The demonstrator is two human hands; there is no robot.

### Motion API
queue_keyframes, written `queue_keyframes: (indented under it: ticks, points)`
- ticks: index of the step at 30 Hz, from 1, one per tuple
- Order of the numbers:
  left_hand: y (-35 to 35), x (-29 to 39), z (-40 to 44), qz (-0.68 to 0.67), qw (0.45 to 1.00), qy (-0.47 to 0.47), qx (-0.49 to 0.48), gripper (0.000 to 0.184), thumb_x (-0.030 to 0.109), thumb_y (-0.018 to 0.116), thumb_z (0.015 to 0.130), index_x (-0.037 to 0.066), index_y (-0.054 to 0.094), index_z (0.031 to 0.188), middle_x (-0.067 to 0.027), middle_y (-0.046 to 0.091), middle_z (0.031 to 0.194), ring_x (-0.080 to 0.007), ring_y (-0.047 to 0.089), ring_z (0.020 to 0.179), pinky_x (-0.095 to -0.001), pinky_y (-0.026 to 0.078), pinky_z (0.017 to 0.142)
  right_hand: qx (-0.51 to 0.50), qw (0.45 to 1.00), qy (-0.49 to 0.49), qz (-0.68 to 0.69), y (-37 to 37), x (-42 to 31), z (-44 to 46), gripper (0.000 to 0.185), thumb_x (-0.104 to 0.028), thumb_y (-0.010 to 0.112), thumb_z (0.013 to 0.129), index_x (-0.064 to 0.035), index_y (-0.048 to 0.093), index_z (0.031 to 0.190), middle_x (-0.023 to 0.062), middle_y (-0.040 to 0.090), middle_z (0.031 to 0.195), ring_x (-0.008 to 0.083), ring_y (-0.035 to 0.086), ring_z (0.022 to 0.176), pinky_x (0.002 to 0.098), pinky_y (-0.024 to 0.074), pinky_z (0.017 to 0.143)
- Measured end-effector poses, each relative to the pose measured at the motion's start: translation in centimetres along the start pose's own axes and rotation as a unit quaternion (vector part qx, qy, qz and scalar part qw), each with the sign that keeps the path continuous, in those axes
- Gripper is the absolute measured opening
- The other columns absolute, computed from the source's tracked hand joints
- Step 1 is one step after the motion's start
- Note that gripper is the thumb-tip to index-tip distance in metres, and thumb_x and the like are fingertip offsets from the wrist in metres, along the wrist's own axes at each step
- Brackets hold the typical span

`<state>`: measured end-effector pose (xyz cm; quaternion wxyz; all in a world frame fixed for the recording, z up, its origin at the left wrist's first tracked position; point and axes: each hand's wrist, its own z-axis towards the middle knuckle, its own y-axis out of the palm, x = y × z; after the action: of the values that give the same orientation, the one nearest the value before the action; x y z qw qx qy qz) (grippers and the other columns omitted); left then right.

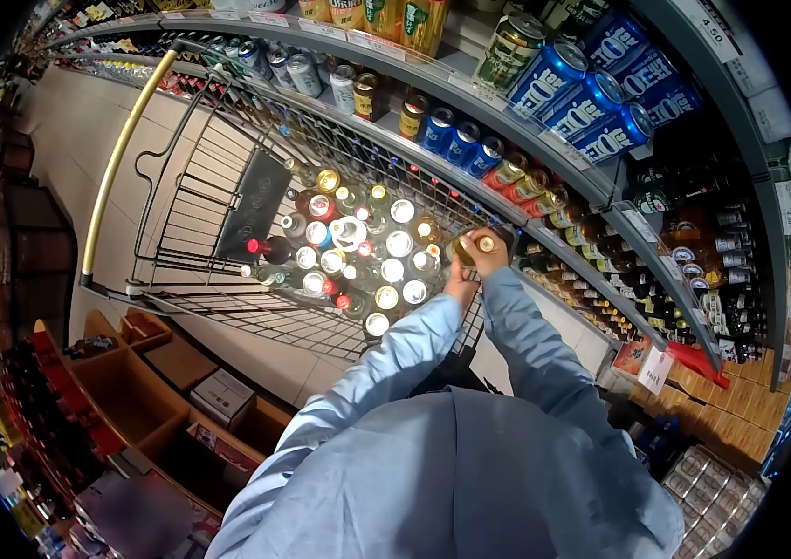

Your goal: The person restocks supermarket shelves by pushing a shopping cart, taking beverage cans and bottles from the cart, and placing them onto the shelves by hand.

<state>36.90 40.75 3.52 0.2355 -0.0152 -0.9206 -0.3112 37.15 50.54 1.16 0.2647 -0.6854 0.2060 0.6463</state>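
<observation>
A wire shopping cart (188, 177) holds many upright bottles with white, gold and red caps. Over the end of the cart nearest the shelves, my right hand (487, 250) is wrapped round a bottle with a gold cap (486, 244). My left hand (460, 282) is just below and left of it, its fingers raised against the lower side of that bottle. Inside the cart, a dark bottle with a red cap (270, 249) leans at the left of the group. Both forearms are in light blue sleeves.
Shelves (591, 182) of cans and bottles curve along the top and right. The cart's yellow handle (125, 140) is at the upper left. Wooden bins (130, 382) stand at the lower left, and stacked packs (712, 498) at the lower right.
</observation>
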Motion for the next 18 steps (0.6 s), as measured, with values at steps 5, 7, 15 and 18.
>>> queue_keyframes:
  ticks: [5, 7, 15, 18]
  points:
    - [-3.0, -1.8, 3.8, 0.049, 0.999, 0.015, -0.001, 0.094, -0.017, 0.041, 0.065, 0.017, 0.003, 0.144, -0.0106, 0.04, 0.127, -0.0215, 0.047, 0.105, -0.0258, 0.042, 0.077, -0.016, 1.0, 0.024, 0.012, 0.6, 3.2, 0.9, 0.017, -0.001, 0.07, 0.072, -0.005, 0.053, 0.069, 0.0012, 0.058, 0.076, 0.01, 0.053, 0.07, 0.0251, 0.0441, 0.063]
    - [-3.9, -2.2, 4.6, 0.035, 0.999, 0.015, -0.008, 0.094, -0.017, 0.04, 0.064, 0.017, 0.003, 0.144, -0.0114, 0.041, 0.126, -0.0215, 0.048, 0.102, -0.0261, 0.043, 0.074, -0.037, 0.999, 0.014, 0.024, 0.8, 4.2, 0.9, 0.018, -0.001, 0.07, 0.072, -0.0051, 0.053, 0.068, 0.0009, 0.058, 0.076, 0.01, 0.053, 0.07, 0.0252, 0.0441, 0.063]
    - [-5.4, -2.0, 5.9, 0.04, 0.997, 0.061, -0.041, 0.095, -0.017, 0.038, 0.062, 0.017, 0.003, 0.143, -0.0062, 0.028, 0.14, -0.02, 0.046, 0.106, -0.0246, 0.044, 0.071, -0.019, 0.996, 0.091, -0.017, 2.1, 4.2, 1.8, 0.014, -0.009, 0.071, 0.072, -0.0077, 0.058, 0.073, -0.0012, 0.059, 0.074, 0.0089, 0.054, 0.063, 0.0264, 0.0449, 0.046]
    - [-5.0, -0.5, 5.1, 0.019, 0.998, 0.04, -0.038, 0.094, -0.017, 0.038, 0.061, 0.016, 0.004, 0.143, -0.0028, 0.027, 0.141, -0.0163, 0.049, 0.095, -0.0227, 0.043, 0.069, -0.033, 0.996, 0.03, -0.078, 2.7, 3.9, 2.1, 0.014, -0.009, 0.072, 0.071, -0.0065, 0.059, 0.075, 0.0014, 0.061, 0.073, 0.0105, 0.055, 0.065, 0.0276, 0.0468, 0.056]
